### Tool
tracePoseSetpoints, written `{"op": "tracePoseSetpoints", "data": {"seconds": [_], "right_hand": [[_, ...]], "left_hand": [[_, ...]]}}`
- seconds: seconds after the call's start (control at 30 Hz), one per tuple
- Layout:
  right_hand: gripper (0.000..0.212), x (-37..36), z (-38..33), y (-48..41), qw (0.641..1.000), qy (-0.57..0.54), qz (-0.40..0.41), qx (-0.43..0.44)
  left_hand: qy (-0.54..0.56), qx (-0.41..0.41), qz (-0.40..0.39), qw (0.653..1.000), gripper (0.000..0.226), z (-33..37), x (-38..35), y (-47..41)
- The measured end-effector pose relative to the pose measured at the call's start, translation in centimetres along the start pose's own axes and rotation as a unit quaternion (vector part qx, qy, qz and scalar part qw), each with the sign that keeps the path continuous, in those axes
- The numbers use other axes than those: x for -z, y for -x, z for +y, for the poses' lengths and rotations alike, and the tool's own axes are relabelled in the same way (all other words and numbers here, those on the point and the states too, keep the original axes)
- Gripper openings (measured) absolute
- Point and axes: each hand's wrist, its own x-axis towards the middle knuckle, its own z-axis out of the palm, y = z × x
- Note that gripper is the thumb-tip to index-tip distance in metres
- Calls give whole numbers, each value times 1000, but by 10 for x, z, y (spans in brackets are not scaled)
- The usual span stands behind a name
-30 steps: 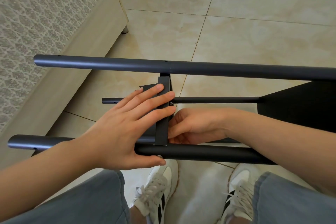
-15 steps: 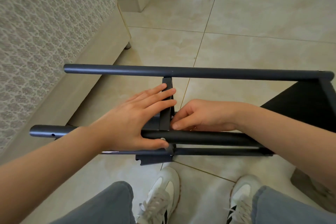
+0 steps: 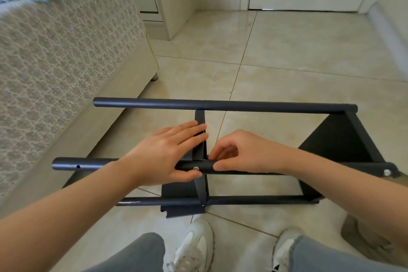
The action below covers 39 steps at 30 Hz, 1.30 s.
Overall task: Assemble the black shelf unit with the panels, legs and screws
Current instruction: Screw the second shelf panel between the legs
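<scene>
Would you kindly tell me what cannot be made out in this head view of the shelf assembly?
All in the head view:
- Whether the right hand pinches anything at the joint: its own curled fingers hide it.
- Most of the middle panel: covered by the left hand.
- Brownish thing, lower right: blurred and partly behind the right forearm.

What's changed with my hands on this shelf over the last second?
The right hand rose from behind the near leg to over it; its fingers now grip the leg beside the screw. The left hand stays flat on the middle panel.
</scene>
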Motion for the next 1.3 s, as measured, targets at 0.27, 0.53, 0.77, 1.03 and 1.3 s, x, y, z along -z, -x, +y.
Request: {"op": "tracePoseSetpoints", "data": {"seconds": [0.27,0.53,0.77,1.03,1.3], "right_hand": [[21,1,-5,26,983,179,51,-2],[22,4,-12,40,976,211,51,-14],[20,4,-17,44,970,236,56,-19],[21,7,-21,45,964,257,47,-38],[26,21,-21,48,956,284,32,-64]], "left_hand": [[57,56,57,995,55,28,5,20],[205,162,157,952,26,47,15,61],[512,464,73,719,9,67,24,65],[782,508,158,325,21,49,13,54],[784,512,195,292,18,46,23,38]]}}
